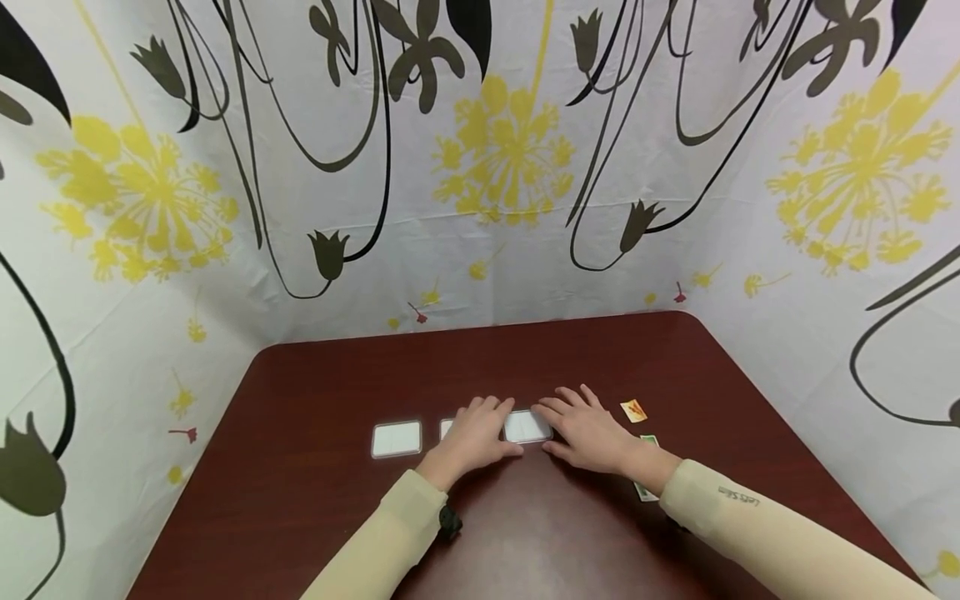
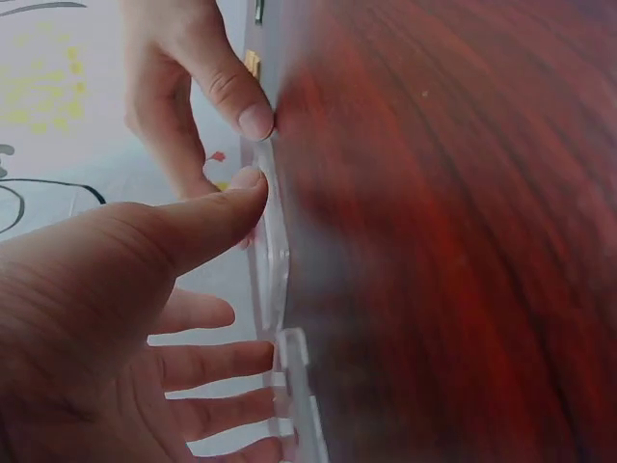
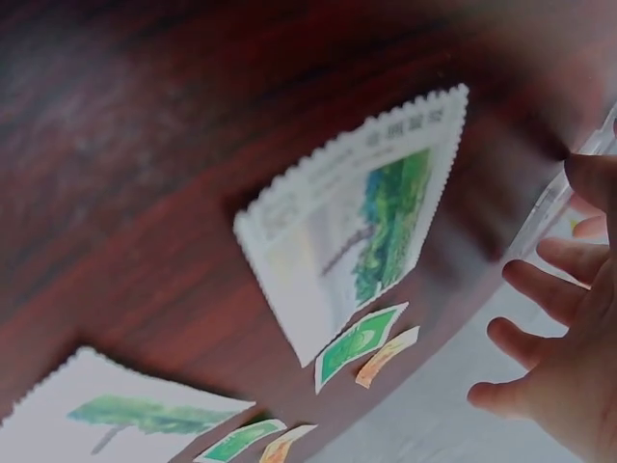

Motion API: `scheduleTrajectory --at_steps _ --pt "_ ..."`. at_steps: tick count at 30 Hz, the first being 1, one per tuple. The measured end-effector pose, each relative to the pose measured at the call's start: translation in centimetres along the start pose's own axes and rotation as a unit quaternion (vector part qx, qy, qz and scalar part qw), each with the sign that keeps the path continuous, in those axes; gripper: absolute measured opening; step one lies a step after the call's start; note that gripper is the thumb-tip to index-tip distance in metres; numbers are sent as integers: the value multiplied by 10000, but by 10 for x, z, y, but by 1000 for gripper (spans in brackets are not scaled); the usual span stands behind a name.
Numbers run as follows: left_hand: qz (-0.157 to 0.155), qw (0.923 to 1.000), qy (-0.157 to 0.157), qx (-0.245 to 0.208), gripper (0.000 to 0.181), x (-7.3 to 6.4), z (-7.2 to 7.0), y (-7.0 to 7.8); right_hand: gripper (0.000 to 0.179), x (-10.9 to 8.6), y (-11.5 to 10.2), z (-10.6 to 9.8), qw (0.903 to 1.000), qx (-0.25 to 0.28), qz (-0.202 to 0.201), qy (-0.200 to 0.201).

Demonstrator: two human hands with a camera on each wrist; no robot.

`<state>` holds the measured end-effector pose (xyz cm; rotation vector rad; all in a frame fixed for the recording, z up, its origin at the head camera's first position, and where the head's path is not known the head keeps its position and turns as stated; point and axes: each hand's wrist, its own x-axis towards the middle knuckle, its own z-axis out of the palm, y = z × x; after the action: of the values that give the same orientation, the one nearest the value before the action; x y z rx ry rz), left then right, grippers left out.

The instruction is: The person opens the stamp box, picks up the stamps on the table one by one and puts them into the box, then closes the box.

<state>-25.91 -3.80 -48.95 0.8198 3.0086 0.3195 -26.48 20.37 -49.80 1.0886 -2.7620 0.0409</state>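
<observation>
Three flat clear plastic cases with white insides lie in a row on the table. My left hand [image 1: 472, 436] lies over the middle case [image 1: 446, 427], hiding most of it, with its thumb and fingertips at the left side of the right-hand case [image 1: 527, 426]. At that case's right side rest the fingertips of my right hand [image 1: 592, 433]. Both hands have loosely extended fingers; the left thumb [image 2: 222, 220] and spread fingers show along the case edges in the left wrist view. Left of the hands sits the third case [image 1: 397, 439].
Beside my right forearm lie postage stamps: an orange one [image 1: 633, 411], a green one [image 3: 362, 345] and a larger landscape one [image 3: 362, 212]. The forearm partly covers them in the head view. A patterned cloth [image 1: 487, 275] hangs behind the dark red table [image 1: 315, 383].
</observation>
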Motion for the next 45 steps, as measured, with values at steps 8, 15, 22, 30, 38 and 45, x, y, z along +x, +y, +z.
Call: scheduleTrajectory --at_steps 8,15,22,30,38,45 --pt "-10 9996 -67 269 86 9 5 3 60 1 -1 3 9999 -43 76 -49" --pt "-10 9995 -57 302 80 17 6 5 59 4 -1 1 10000 -41 -23 -16" --pt "-74 9994 -96 316 61 21 -1 10 56 9 2 2 9996 -9 -148 246" --pt "-129 9992 -234 307 65 25 -3 10 52 13 -1 -2 9988 239 -212 373" --pt "-105 9989 -173 432 61 24 0 12 53 15 -3 -2 9982 479 -139 346" --pt "-65 9978 -43 658 57 25 4 12 54 15 -4 -4 9980 561 -24 285"
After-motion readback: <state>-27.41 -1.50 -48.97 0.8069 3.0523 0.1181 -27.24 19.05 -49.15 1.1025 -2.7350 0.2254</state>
